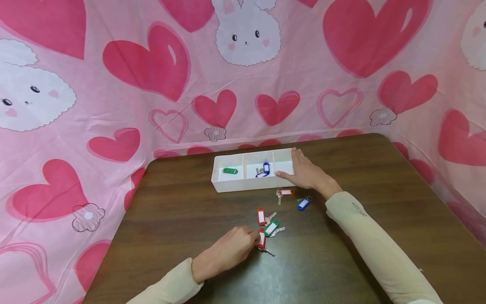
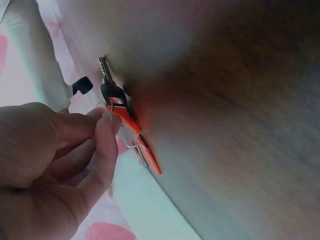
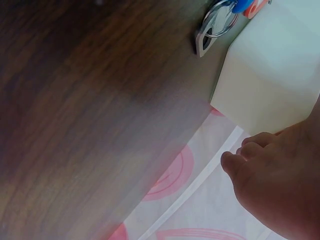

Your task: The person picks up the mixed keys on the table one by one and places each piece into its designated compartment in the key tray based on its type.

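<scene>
Low over the table, my left hand (image 1: 235, 245) pinches a red key tag (image 1: 262, 239) between thumb and fingers. Its key (image 2: 111, 85) hangs from a ring, beside the fingertips in the left wrist view. Just beyond lie a green key tag (image 1: 271, 228) and another red key tag (image 1: 261, 216), each with a key. My right hand (image 1: 305, 172) grips the right end of a white divided box (image 1: 248, 184), thumb over the front rim, fingers at the far side. A green tag (image 1: 230, 171) lies in the left compartment; blue tags (image 1: 266, 168) with keys lie in the middle one.
In front of the box lie a red key tag (image 1: 286, 192) with its key and a blue key tag (image 1: 303, 204), below the right wrist. A pink heart-patterned cloth (image 1: 243, 105) hangs behind the brown wooden table (image 1: 182, 211).
</scene>
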A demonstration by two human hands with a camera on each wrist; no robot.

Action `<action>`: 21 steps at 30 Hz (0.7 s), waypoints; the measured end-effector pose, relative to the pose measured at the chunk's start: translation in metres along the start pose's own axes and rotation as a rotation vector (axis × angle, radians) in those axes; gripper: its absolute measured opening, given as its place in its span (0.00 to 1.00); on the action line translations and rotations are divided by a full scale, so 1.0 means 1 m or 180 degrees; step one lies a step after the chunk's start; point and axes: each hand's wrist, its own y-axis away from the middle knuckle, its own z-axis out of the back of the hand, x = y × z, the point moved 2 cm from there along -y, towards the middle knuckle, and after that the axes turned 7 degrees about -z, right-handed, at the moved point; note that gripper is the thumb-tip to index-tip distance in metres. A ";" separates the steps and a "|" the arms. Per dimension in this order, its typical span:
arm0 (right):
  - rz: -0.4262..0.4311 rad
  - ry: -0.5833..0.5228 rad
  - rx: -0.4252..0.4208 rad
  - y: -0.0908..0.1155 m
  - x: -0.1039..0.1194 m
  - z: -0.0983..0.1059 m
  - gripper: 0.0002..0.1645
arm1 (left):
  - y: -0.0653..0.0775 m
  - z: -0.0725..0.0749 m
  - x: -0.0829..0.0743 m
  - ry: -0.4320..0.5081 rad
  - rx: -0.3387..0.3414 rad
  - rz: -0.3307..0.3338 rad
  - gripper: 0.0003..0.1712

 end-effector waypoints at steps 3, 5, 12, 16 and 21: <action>0.0001 -0.0018 -0.0003 0.000 0.000 -0.001 0.77 | 0.000 0.000 0.000 0.0062 -0.0014 0.0000 0.02; 0.0004 -0.0019 -0.0008 0.000 -0.001 -0.001 0.76 | 0.000 0.000 0.000 0.0090 -0.0041 -0.0012 0.01; 0.0007 -0.0034 -0.0001 -0.001 -0.002 -0.003 0.76 | 0.000 0.005 0.002 0.0318 -0.0148 -0.0015 0.02; 0.0017 -0.0054 0.0002 -0.001 -0.001 -0.003 0.76 | 0.000 0.012 0.004 0.0603 -0.0282 0.0094 0.02; 0.0036 -0.0045 -0.0006 0.000 -0.002 -0.002 0.76 | -0.001 0.021 0.008 0.0902 -0.0327 0.0216 0.05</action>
